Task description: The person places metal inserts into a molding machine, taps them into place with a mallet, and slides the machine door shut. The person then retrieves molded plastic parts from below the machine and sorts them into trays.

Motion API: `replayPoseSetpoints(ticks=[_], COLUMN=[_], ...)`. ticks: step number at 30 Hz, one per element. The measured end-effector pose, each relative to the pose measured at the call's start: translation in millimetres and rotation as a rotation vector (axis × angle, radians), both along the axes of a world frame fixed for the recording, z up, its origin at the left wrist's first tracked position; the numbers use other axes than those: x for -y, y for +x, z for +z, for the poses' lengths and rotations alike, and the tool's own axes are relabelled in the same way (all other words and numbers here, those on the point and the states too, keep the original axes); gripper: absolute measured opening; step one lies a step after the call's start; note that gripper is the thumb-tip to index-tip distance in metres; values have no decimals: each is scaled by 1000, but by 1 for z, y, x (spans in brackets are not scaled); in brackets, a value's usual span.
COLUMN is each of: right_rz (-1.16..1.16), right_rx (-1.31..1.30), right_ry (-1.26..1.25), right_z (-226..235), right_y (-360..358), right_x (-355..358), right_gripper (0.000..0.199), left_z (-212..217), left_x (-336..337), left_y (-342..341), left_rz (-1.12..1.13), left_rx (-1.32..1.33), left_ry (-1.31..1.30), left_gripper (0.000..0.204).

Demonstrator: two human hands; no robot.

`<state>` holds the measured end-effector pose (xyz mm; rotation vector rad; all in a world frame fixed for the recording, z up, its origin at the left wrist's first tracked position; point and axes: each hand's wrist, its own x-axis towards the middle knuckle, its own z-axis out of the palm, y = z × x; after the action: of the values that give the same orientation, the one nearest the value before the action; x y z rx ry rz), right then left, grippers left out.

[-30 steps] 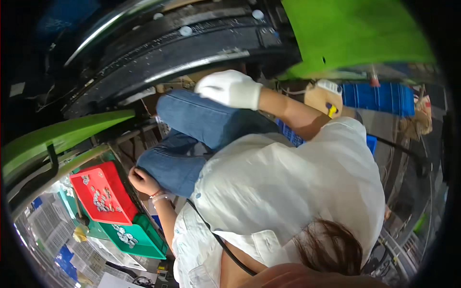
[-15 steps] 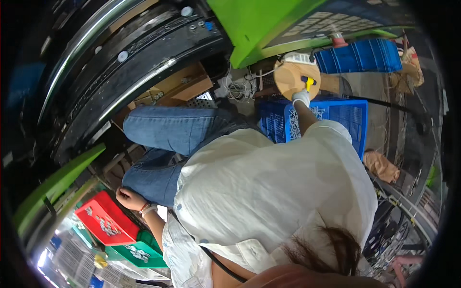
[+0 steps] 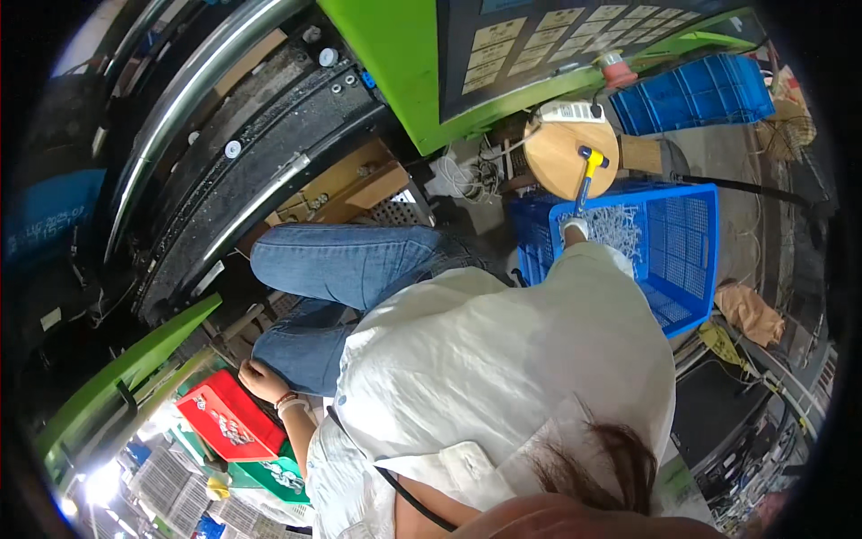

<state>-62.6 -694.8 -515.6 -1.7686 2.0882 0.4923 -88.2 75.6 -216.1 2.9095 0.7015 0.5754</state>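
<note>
Green machinery (image 3: pixel 382 72) borders the workspace. We log a hammer (image 3: pixel 587 178) over a round wooden stool (image 3: pixel 549 162), handle toward the blue crate (image 3: pixel 675 238); probably stiff, head-heavy, best held mid-handle. Right hand (image 3: pixel 575 230) at handle's end, fingers hidden: cannot tell grip. Left hand (image 3: pixel 262 381) loosely curled, contents unclear.

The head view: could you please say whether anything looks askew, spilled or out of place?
The white cable looks untidy, its loops lying in a tangle. The power strip seems oddly placed at the rim of the round stool, near the hammer. I see no clear damage.
</note>
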Motion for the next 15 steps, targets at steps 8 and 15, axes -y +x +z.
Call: replayPoseSetpoints(ticks=[8, 15], right_rz=[336, 1048], right_rx=[242, 767], right_ry=[-108, 1088], right_z=[65, -16], right_y=[17, -6], right_x=[-79, 122], right_gripper=[47, 26], left_z=[15, -25], left_x=[-13, 4], left_y=[-17, -15], left_rz=[50, 119], left_rx=[101, 360], left_ry=[11, -275], left_gripper=[19, 12])
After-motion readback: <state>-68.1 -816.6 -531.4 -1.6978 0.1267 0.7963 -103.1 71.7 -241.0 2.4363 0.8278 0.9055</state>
